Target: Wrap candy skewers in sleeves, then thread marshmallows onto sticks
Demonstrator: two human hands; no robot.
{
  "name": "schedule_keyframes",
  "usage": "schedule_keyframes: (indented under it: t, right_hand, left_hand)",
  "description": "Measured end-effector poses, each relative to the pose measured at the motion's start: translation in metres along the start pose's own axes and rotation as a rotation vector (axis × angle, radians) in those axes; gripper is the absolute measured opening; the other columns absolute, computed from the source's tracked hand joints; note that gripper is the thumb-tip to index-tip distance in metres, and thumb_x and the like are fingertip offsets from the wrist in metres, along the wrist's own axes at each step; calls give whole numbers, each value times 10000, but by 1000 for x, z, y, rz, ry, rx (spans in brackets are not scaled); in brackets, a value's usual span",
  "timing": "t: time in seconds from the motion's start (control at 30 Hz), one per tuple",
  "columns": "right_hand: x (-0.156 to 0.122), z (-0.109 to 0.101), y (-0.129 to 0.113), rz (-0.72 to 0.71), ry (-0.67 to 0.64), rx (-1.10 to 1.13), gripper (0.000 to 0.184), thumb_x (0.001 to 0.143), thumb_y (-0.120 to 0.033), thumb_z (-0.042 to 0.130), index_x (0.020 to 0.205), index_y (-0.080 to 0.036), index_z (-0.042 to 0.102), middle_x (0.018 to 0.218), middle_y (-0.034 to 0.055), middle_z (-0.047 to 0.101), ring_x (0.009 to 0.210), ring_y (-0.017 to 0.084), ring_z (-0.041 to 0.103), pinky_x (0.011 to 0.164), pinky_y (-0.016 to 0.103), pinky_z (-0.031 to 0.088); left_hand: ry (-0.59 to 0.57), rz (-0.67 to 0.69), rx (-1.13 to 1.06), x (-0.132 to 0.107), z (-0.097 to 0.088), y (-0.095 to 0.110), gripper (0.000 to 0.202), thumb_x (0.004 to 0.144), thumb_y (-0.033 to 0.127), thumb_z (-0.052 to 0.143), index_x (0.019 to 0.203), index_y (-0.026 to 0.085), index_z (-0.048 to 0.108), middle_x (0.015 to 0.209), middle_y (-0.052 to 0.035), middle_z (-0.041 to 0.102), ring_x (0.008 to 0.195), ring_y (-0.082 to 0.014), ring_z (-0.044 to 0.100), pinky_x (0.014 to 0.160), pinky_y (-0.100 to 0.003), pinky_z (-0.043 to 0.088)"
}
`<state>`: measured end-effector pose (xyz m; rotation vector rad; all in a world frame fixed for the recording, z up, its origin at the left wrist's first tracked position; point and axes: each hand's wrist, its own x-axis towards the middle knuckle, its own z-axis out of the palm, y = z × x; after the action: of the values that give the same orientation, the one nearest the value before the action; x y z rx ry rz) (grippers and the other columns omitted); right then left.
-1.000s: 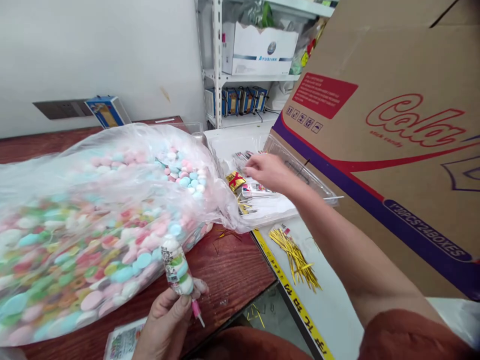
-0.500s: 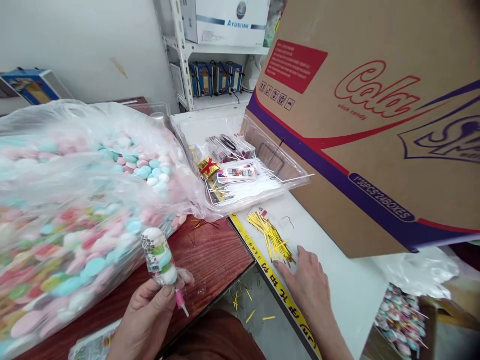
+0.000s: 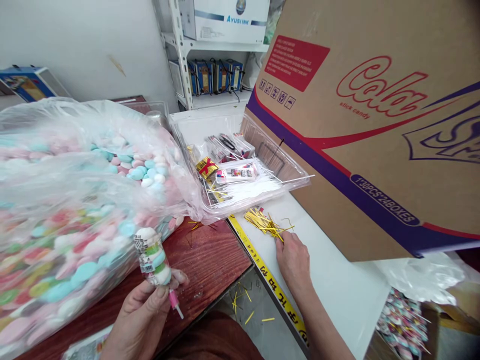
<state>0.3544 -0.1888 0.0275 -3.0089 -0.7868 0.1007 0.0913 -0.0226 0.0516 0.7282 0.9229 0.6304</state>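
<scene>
Pale wall (image 3: 93, 45); white perforated shelving (image 3: 181, 55)

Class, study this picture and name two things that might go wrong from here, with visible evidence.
First, some gold ties might fall: the right hand is at them near the white table's edge, and yellow strips lie below. Second, the wrapped candy might slip: the left hand pinches it only near its lower end.

A small candy-packing workshop is showing here, with translucent plastic bagging (image 3: 90, 187) full of pastel candies (image 3: 140, 171) spreading over a reddish-brown wooden table (image 3: 213, 255), thin gold ties (image 3: 260, 221) lying on a white tabletop (image 3: 337, 295), and a brown cardboard "stick candy" carton (image 3: 311, 117) standing alongside.
</scene>
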Motion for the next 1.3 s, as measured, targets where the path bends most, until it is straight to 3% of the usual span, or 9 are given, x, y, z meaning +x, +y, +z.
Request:
schedule_keyframes:
  t: [0.13,0.33,0.47,0.53,0.63,0.8,0.93,1.17,1.3]
  right_hand:
    - [13,-3,1,-28,11,3,163,990,-217,458,971,-168,612,982,89,673,890,218,636,743,305,379]
    - [4,-22,1,-39,93,-26,197,948,-315,538,1064,-177,616,1078,125,654,996,286,608,794,363,406]
    - [-17,-45,-13,-191,260,248,239,944,-366,531,1064,-187,634,1113,125,676,1030,298,619,845,394,460]
    - [-32,-55,-33,-307,178,512,244,956,-410,518,1022,-219,655,1054,86,705,977,260,654,821,354,497]
    - [-60,-59,-74,-510,-101,834,224,939,-427,559,1007,-255,685,983,38,737,869,209,691,763,287,531]
    - [-99,-44,-138,-696,-453,1086,228,955,-394,527,992,-223,673,809,11,709,717,165,661,635,228,501]
    - [-110,-29,-160,-710,-541,1166,276,978,-420,487,862,-208,619,698,-20,592,622,135,535,577,218,417]
    - [-126,-22,-180,-643,-759,1298,332,963,-506,496,854,-204,576,682,-35,502,608,130,458,559,225,401]
    - [-130,-21,-198,-617,-705,1314,316,925,-508,569,897,-195,604,754,-8,580,683,144,524,624,235,448]
  left_hand:
    - [23,13,-6,-7,10,3,284,575,367,907,753,181,790,827,-48,742,856,-192,669,868,-257,551]
    - [30,18,-39,0,3,2,287,548,338,920,741,171,789,816,-56,747,834,-190,679,836,-250,561]
    - [68,-23,-80,4,7,3,344,505,343,941,745,145,792,802,-67,754,795,-172,680,803,-239,558]
    - [84,-22,-140,3,13,4,374,499,355,944,765,139,795,822,-73,760,806,-168,676,817,-243,547]
    - [75,13,-249,1,20,5,336,536,338,931,775,144,796,853,-78,765,831,-168,669,839,-261,529]
    - [71,80,-381,-8,15,9,252,620,291,890,806,151,795,846,-65,743,752,-133,621,725,-232,490]
    - [110,127,-437,-20,5,13,242,628,277,883,798,133,788,825,-64,720,719,-126,590,672,-230,459]
    - [146,215,-465,-32,-15,13,225,646,294,876,799,152,796,816,-52,727,673,-102,566,639,-213,435]
    - [173,257,-476,-35,-24,11,231,629,282,888,801,152,804,822,-65,747,767,-134,617,751,-231,464]
